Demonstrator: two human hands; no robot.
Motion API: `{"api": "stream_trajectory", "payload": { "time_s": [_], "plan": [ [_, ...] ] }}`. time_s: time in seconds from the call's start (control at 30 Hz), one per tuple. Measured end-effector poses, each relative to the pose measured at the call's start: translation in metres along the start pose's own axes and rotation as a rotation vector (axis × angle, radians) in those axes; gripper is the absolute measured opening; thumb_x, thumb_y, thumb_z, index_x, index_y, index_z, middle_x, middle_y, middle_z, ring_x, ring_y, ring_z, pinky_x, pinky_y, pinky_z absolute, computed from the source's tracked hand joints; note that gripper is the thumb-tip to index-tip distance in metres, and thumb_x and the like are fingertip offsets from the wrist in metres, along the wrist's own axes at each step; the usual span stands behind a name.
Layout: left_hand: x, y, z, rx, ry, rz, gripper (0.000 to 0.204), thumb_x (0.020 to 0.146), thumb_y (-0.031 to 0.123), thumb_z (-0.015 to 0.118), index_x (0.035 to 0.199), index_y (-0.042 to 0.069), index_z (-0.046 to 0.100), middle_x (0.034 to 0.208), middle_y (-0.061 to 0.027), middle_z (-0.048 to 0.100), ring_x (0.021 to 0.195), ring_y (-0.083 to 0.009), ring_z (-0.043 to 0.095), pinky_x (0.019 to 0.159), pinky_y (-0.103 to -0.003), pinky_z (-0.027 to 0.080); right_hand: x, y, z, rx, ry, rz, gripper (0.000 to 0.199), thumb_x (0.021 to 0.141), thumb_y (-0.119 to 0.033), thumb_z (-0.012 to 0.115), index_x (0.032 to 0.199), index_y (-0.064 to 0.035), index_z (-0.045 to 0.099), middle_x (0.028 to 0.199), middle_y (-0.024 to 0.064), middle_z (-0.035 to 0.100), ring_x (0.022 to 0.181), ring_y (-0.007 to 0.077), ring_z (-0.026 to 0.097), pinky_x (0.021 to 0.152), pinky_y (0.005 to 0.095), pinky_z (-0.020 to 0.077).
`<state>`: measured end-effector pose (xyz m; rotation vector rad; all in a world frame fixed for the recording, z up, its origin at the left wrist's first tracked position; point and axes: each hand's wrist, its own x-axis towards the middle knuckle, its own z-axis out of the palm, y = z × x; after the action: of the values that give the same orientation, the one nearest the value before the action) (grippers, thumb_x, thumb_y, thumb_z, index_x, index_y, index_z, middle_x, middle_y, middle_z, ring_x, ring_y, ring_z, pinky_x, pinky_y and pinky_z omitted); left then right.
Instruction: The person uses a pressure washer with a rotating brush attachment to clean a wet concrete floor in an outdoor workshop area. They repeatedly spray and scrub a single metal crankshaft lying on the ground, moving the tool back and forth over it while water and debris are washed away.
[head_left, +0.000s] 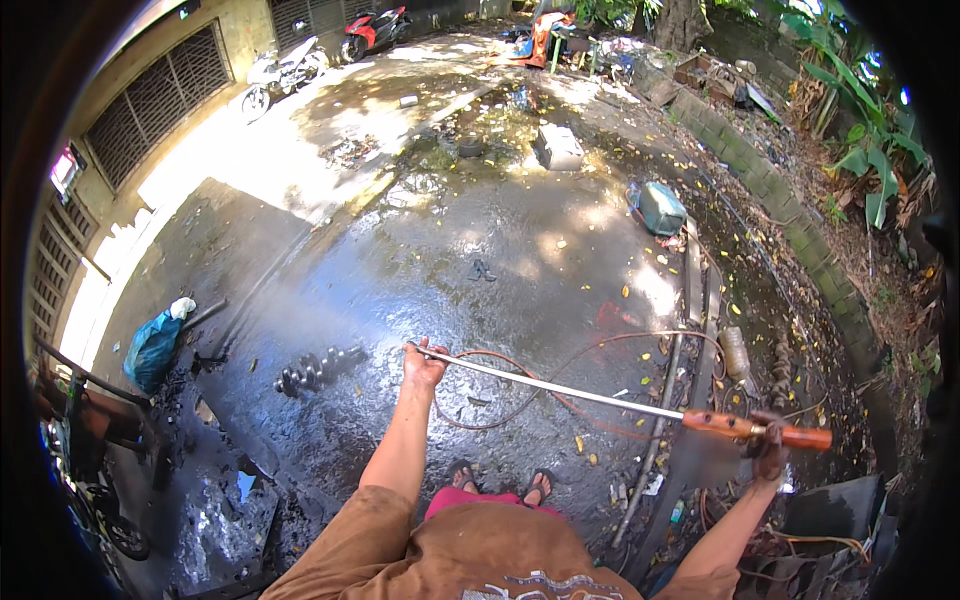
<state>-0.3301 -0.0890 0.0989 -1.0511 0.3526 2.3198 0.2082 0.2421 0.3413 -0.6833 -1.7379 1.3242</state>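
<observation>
A long pressure washer wand (555, 386) crosses in front of me, with a thin silver tube and an orange-brown handle at its right end. My left hand (424, 367) is closed round the tube near its nozzle tip. At the other end, my right hand (771, 452) grips the handle; its fingers are partly hidden and blurred. A pale mist leaves the nozzle toward the upper left. Left of my left hand, a dark metal part with several rounded lobes, like a crankshaft (318, 371), lies on the wet concrete (400, 285).
A thin hose (590, 347) loops over the ground beneath the wand. Metal rails (692, 290) and a plastic bottle (735, 352) lie to the right. A blue bag (153, 348) sits at left. Farther off are a white container (558, 147), a teal container (660, 208) and parked motorcycles (283, 72).
</observation>
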Motion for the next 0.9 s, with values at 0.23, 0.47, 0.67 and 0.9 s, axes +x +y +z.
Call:
{"api": "stream_trajectory", "payload": {
  "time_s": [0.23, 0.47, 0.67, 0.9],
  "plan": [
    [0.037, -0.12, 0.006, 0.055, -0.039, 0.158, 0.053, 0.094, 0.066, 0.03, 0.075, 0.016, 0.037, 0.055, 0.0008, 0.031, 0.043, -0.0123, 0.029, 0.037, -0.025, 0.024, -0.048, 0.053, -0.072, 0.018, 0.327, 0.155, 0.048, 0.089, -0.05, 0.06, 0.096, -0.0021, 0.064, 0.092, 0.0058, 0.059, 0.087, 0.0149, 0.054, 0.08, 0.0298, 0.04],
    [0.044, -0.23, -0.013, 0.125, -0.03, 0.041, 0.051, 0.093, 0.065, 0.034, 0.08, 0.017, 0.037, 0.058, 0.0008, 0.033, 0.044, -0.0118, 0.03, 0.037, -0.024, 0.024, -0.116, 0.07, -0.174, -0.238, 0.442, 0.312, 0.052, 0.088, -0.051, 0.061, 0.108, -0.0026, 0.061, 0.098, 0.005, 0.059, 0.087, 0.0142, 0.054, 0.081, 0.0301, 0.0426],
    [0.023, -0.333, -0.059, 0.278, -0.004, -0.007, 0.05, 0.091, 0.066, 0.039, 0.084, 0.016, 0.039, 0.061, 0.001, 0.034, 0.047, -0.0108, 0.031, 0.039, -0.024, 0.025, -0.131, -0.056, -0.178, -0.54, 0.108, 0.883, 0.033, 0.081, -0.02, 0.07, 0.111, -0.0074, 0.064, 0.066, 0.0037, 0.063, 0.059, 0.0147, 0.062, 0.054, 0.0287, 0.0482],
    [-0.06, -0.455, -0.08, 0.434, -0.08, -0.177, 0.051, 0.091, 0.067, 0.041, 0.085, 0.016, 0.04, 0.058, 0.0037, 0.032, 0.046, -0.0082, 0.029, 0.04, -0.023, 0.025, 0.114, 0.066, 0.067, -0.993, -0.669, 0.178, 0.044, 0.085, -0.033, 0.068, 0.121, -0.0091, 0.063, 0.116, 0.0133, 0.066, 0.104, 0.0246, 0.065, 0.09, 0.034, 0.0498]
  ]
}}
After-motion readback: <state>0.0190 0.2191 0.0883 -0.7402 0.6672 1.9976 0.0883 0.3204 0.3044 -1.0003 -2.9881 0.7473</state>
